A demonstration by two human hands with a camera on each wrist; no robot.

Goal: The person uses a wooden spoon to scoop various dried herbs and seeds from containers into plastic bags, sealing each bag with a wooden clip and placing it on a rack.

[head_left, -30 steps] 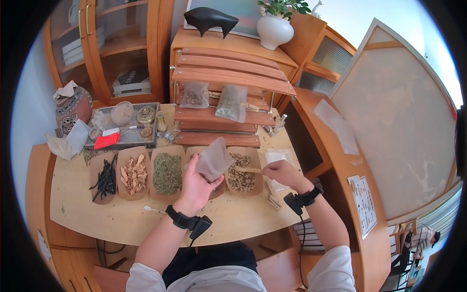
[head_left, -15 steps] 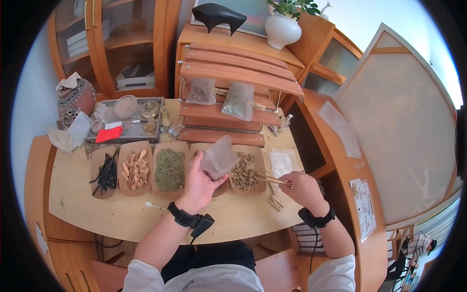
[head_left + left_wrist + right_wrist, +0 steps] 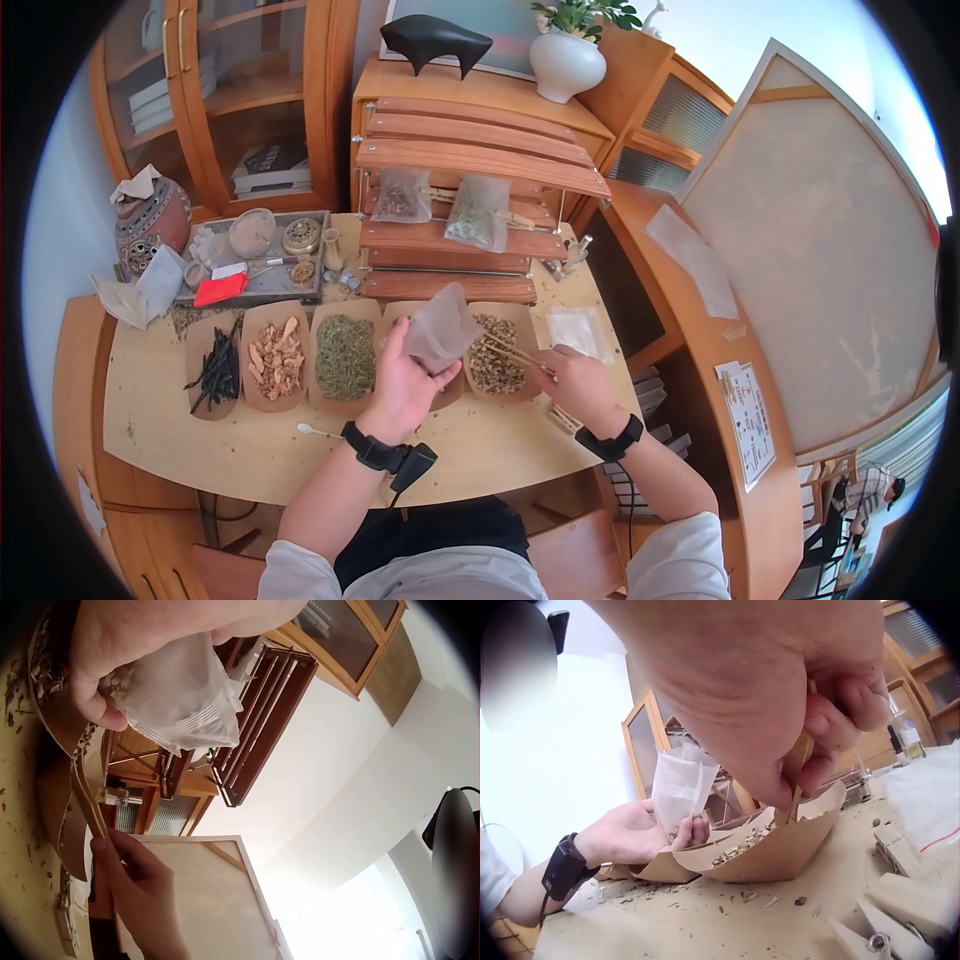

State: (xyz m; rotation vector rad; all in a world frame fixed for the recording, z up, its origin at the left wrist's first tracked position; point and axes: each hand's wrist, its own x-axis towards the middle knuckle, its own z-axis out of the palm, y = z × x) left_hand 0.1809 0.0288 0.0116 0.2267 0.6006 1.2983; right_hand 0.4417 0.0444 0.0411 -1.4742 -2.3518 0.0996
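A translucent pouch point(image 3: 440, 328) is held in the left hand point(image 3: 402, 392), its mouth up; in the left wrist view some brown bits show in the pouch point(image 3: 176, 694). The right hand point(image 3: 580, 388) grips wooden tongs point(image 3: 512, 350), their tips over the chopped brown herbs point(image 3: 497, 362) in the rightmost paper tray. From the right wrist view, the fingers curl round the tongs point(image 3: 798, 761), which reach down into that tray point(image 3: 761, 859). Another paper tray lies partly hidden below the left hand.
Trays of green herb point(image 3: 345, 360), pale orange pieces point(image 3: 277, 358) and dark strips point(image 3: 215, 368) line the left. Behind stands a wooden rack point(image 3: 480, 150) with two clipped pouches. A small white spoon point(image 3: 318, 431), wooden clips point(image 3: 563, 418) and a clear packet point(image 3: 580, 332) lie on the table.
The right hand with the tongs swung out to the right of the tray, then came back left to the brown herbs. The left hand keeps its hold on the pouch.
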